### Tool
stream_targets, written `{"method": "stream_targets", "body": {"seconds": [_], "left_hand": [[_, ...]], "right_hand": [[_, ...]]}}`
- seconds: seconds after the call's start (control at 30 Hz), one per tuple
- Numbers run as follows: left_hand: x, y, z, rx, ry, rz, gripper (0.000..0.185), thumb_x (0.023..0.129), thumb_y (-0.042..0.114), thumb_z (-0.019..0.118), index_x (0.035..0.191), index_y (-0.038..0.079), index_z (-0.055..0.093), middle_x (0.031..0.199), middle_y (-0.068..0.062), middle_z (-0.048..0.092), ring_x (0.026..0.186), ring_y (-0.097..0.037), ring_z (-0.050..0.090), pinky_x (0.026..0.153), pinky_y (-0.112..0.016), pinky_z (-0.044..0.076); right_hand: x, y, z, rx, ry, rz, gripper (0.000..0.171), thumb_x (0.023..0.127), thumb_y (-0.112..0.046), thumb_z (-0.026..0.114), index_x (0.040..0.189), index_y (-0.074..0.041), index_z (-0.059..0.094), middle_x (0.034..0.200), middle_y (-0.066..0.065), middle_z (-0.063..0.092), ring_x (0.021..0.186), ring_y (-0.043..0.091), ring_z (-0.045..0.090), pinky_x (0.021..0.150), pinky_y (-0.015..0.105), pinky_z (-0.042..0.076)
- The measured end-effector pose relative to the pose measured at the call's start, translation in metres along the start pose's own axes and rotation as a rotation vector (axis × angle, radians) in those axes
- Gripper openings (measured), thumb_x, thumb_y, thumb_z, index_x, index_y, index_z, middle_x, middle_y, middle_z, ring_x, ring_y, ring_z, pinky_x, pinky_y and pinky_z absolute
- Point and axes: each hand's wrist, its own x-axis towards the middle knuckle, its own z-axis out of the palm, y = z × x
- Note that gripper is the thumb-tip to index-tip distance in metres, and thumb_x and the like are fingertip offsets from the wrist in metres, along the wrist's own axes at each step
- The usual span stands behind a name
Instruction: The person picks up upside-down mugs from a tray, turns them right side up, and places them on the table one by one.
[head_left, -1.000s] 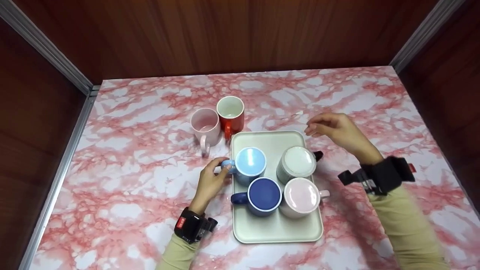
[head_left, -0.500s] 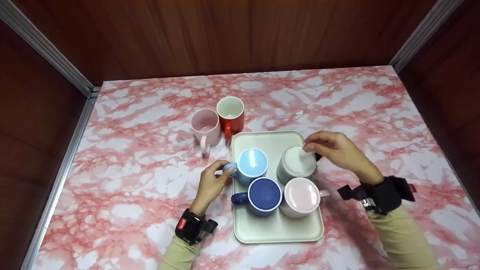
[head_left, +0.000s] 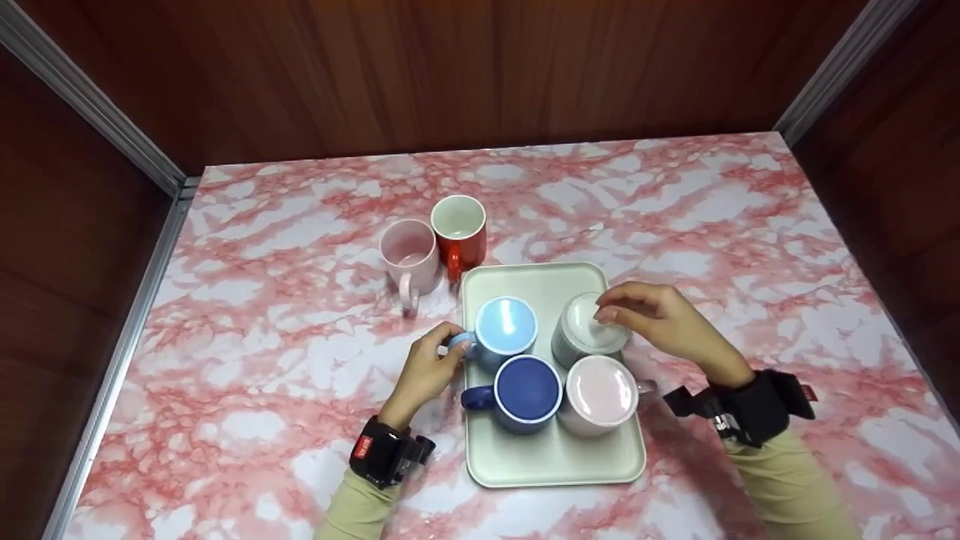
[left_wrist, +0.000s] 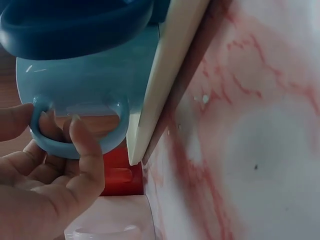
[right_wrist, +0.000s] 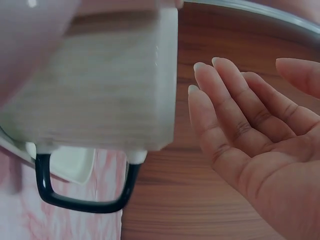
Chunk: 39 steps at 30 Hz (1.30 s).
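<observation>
In the head view, my left hand (head_left: 427,371) holds the handle of a light blue mug (head_left: 506,326) that stands upside down on a cream tray (head_left: 555,466). The left wrist view shows fingers passed through the loop of that light blue handle (left_wrist: 65,149). My right hand (head_left: 675,330) hovers over an upside-down white mug (head_left: 581,330), fingers extended and holding nothing. That mug's black handle (right_wrist: 90,206) shows in the right wrist view but is hidden behind the hand in the head view. In front stand an upturned dark blue mug (head_left: 527,388) and pink mug (head_left: 601,391).
Beyond the tray's far left corner, a red mug (head_left: 471,251) and a second, pale pink mug (head_left: 421,276) stand upright, side by side. All rests on a red-and-white marbled table (head_left: 285,390), with brown wooden panels (head_left: 480,75) around it.
My right hand has come down and leftward from beyond the tray's right edge to over the white mug. The light blue mug has shifted slightly right and toward me with my left hand.
</observation>
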Motion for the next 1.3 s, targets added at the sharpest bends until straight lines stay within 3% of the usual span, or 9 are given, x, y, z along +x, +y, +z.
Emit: {"method": "stream_targets", "body": {"seconds": [0.17, 0.4, 0.6, 1.3], "left_hand": [[0.0, 0.001, 0.001, 0.019, -0.015, 0.015, 0.007, 0.087, 0.008, 0.059, 0.088, 0.001, 0.06, 0.081, -0.006, 0.059, 0.077, -0.017, 0.054, 0.063, -0.027, 0.047], [-0.003, 0.003, 0.004, 0.024, 0.0, 0.045, 0.008, 0.086, 0.009, 0.06, 0.084, 0.001, 0.06, 0.078, -0.005, 0.058, 0.076, -0.017, 0.053, 0.073, -0.038, 0.044], [-0.003, 0.003, 0.007, -0.027, 0.029, 0.024, 0.008, 0.086, 0.006, 0.059, 0.084, -0.002, 0.058, 0.079, -0.008, 0.059, 0.074, -0.018, 0.053, 0.07, -0.028, 0.042], [-0.005, 0.008, 0.009, -0.035, 0.06, 0.042, 0.01, 0.086, 0.007, 0.06, 0.084, -0.003, 0.058, 0.075, -0.008, 0.059, 0.068, -0.014, 0.052, 0.065, -0.025, 0.043]], "right_hand": [[-0.002, -0.001, 0.006, -0.028, -0.016, 0.016, 0.018, 0.088, 0.0, 0.057, 0.101, 0.012, 0.06, 0.092, 0.02, 0.063, 0.085, 0.011, 0.062, 0.074, 0.018, 0.048], [-0.004, 0.0, 0.012, -0.006, -0.055, -0.027, 0.017, 0.087, 0.004, 0.056, 0.101, 0.014, 0.059, 0.093, 0.024, 0.062, 0.087, 0.01, 0.062, 0.075, 0.017, 0.047], [-0.004, 0.001, 0.015, -0.019, -0.07, -0.053, 0.017, 0.087, 0.005, 0.055, 0.101, 0.013, 0.059, 0.094, 0.023, 0.062, 0.087, 0.013, 0.062, 0.075, 0.017, 0.048], [-0.006, -0.001, 0.021, -0.015, -0.087, -0.047, 0.017, 0.087, 0.005, 0.056, 0.101, 0.013, 0.059, 0.094, 0.023, 0.062, 0.087, 0.012, 0.062, 0.074, 0.019, 0.049]]}}
